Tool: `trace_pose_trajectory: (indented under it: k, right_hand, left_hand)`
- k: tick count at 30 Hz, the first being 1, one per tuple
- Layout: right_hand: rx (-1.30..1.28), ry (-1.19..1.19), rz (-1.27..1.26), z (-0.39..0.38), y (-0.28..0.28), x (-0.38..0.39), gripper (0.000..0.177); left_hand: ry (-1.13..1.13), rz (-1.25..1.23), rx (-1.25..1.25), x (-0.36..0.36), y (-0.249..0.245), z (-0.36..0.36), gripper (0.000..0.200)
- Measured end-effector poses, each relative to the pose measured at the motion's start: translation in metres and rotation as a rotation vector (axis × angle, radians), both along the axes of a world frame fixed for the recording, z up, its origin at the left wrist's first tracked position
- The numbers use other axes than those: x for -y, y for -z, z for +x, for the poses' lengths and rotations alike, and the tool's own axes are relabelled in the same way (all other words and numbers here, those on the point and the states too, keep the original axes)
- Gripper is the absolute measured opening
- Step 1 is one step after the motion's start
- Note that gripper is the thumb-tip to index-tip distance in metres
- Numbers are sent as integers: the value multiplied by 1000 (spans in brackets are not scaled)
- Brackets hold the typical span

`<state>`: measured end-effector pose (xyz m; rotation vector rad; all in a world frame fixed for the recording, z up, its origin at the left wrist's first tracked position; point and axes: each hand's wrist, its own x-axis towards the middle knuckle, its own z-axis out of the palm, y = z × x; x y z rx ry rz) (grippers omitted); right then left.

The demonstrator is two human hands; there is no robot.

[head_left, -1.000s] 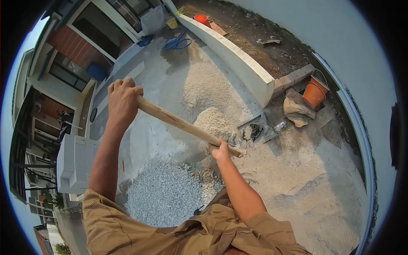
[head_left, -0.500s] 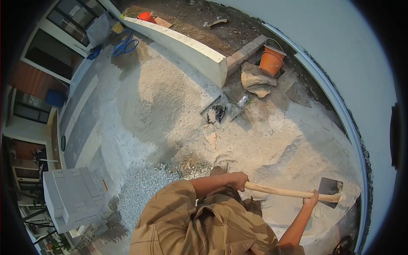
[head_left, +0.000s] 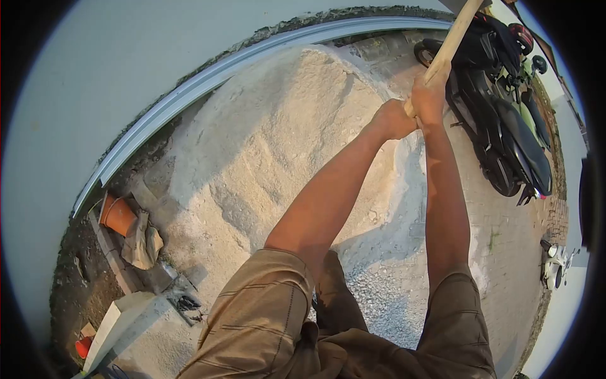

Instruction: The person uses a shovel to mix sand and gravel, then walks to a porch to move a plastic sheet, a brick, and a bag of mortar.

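Both of my hands grip the wooden handle of a hoe [head_left: 456, 38], raised and slanting up to the right. My left hand [head_left: 394, 120] is closed round the handle's lower end. Just above it, my right hand [head_left: 429, 100] is wrapped round the handle, the two hands nearly touching. Only part of the hoe's dark metal blade shows at the top edge. Below and left of my hands is a large heap of pale sand [head_left: 271, 145], with grooves in its face.
Motorcycles [head_left: 499, 120] stand on paving at the right, near the raised hoe. A metal rail [head_left: 208, 72] runs along the wall behind the heap. At left are an orange bucket [head_left: 118, 215], a crumpled sack [head_left: 144, 243] and a low wall [head_left: 117, 322]. Grey gravel [head_left: 385, 297] lies by my legs.
The hoe has gone from low by the sand to raised overhead. My right hand has slid from near the blade down to my left hand. The view has turned toward the heap and motorcycles.
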<state>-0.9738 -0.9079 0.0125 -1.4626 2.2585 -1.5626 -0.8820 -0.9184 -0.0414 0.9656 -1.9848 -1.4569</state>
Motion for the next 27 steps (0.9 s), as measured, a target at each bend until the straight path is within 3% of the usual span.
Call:
trace_pose_trajectory:
  k: [1, 3, 5, 6, 7, 8, 10, 11, 14, 18, 21, 23, 25, 26, 27]
  right_hand:
    - [-118, 100, 63, -25, 33, 18, 79]
    - [46, 148, 264, -35, 93, 22, 79]
    - [220, 171, 444, -55, 209, 19, 79]
    - [259, 155, 600, -58, 274, 5, 83]
    - [417, 164, 818, -44, 313, -20, 67]
    - [554, 121, 1018, -39, 392, -48, 88]
    - [499, -11, 1144, -1, 448, -113, 91]
    - [671, -112, 1067, 13, 447, -138, 91]
    - [816, -105, 955, 49, 427, -170, 91]
    - [973, -75, 898, 68, 342, -140, 65]
    - [1237, -183, 921, 59, 364, -128, 40]
    - [1343, -53, 877, 80, 347, -143, 25]
    - [1469, 0, 848, 108, 353, -165, 26]
    - [1514, -61, 841, 120, 368, -180, 27]
    - [1606, -25, 880, 131, 395, -189, 30]
  left_hand:
    - [-24, 28, 13, 8, 25, -20, 41]
    - [-19, 173, 69, 13, 90, -39, 46]
    - [33, 336, 165, -8, 182, -44, 51]
    - [147, 265, 373, -24, 241, -46, 50]
    - [20, 488, 343, -59, 263, -26, 47]
    - [37, 672, 422, -94, 286, -4, 43]
    - [-7, 635, 531, -157, 324, 26, 33]
    - [41, 649, 573, -175, 332, 41, 33]
    - [-13, 760, 606, -198, 298, 72, 28]
    - [-77, 789, 537, -169, 248, 90, 19]
    - [-43, 731, 481, -173, 203, 118, 18]
    - [-13, 726, 494, -191, 165, 156, 18]
    - [-24, 682, 547, -240, 138, 209, 23]
    - [-114, 660, 487, -269, 98, 255, 27]
    - [-101, 616, 503, -306, 114, 286, 28]
